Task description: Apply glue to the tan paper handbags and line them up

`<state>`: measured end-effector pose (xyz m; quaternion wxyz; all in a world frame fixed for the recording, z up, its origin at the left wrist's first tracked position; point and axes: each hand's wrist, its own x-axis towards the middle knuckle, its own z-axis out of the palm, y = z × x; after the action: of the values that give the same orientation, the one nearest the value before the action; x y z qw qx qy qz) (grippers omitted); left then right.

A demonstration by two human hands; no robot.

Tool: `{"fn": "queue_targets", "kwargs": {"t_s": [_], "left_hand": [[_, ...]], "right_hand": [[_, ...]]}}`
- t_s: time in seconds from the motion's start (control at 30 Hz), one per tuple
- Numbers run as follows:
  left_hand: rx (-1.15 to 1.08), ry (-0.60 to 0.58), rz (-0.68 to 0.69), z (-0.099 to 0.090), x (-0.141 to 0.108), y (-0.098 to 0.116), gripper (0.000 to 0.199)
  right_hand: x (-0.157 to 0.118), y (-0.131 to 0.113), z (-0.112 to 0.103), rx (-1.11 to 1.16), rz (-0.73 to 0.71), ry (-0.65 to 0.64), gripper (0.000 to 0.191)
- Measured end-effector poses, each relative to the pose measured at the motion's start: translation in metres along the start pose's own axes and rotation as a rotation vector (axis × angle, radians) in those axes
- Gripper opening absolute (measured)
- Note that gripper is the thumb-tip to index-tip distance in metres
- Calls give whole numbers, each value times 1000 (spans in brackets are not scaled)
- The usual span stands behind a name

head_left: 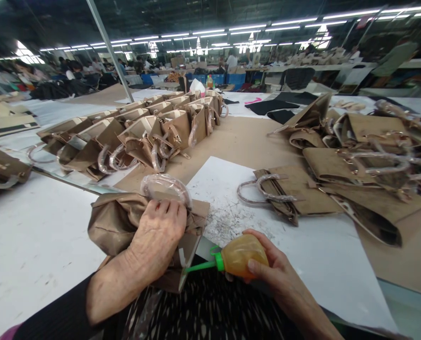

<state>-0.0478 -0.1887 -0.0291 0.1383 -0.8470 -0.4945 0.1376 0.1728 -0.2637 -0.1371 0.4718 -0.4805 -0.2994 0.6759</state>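
Note:
A brown handbag (pixel 114 222) lies at the table's near edge, its fabric bunched out on the left and its plastic-wrapped handle (pixel 167 185) at the top. My left hand (pixel 164 224) is closed on the bag, fingers curled over its upper part. In my right hand (pixel 272 264) is a squeeze bottle (pixel 244 256) of amber liquid with a green cap and long green nozzle. The bottle is tilted sideways, and its nozzle tip is at the bag's lower right edge. Whether liquid is coming out I cannot tell.
Rows of brown bags (pixel 139 130) stand upright at the back left. More brown bags (pixel 359 165) lie piled on the right. A stained white sheet (pixel 302 245) covers part of the table. Black pieces (pixel 272 106) lie farther back, and people work in the distance.

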Motion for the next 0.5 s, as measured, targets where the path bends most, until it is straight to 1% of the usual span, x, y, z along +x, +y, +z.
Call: {"fn": "queue_targets", "kwargs": {"t_s": [0.23, 0.4, 0.5], "left_hand": [[-11, 19, -2, 3, 0, 0, 28], [-8, 19, -1, 1, 2, 0, 27], [-6, 9, 0, 0, 3, -1, 27]], "right_hand": [[-2, 2, 4, -1, 19, 32, 67], [-8, 2, 8, 5, 34, -16, 64], [-15, 0, 9, -27, 44, -2, 64]]}}
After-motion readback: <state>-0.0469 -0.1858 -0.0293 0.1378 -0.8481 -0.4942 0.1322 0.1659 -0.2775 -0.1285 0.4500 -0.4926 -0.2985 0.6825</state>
